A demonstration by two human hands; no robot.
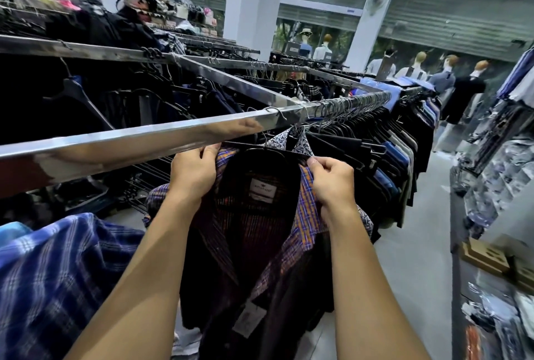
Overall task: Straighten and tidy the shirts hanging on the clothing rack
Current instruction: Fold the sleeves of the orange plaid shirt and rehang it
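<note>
Left hand (192, 170) pinches one collar edge of the plaid shirt (306, 215); right hand (332, 179) pinches the other, fingers curled on the fabric. The shirt hangs between both hands on a black hanger (268, 151), just under the steel rail (144, 137) that runs above the left hand. A blue checked shirt (57, 258) is below-left of the left hand, and a packed row of dark shirts (384, 163) runs off beyond the right hand.

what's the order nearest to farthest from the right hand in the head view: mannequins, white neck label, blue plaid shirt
From the right hand:
1. white neck label, just left, inside the orange plaid shirt it pinches
2. blue plaid shirt, lower left
3. mannequins, far back by the windows
</note>
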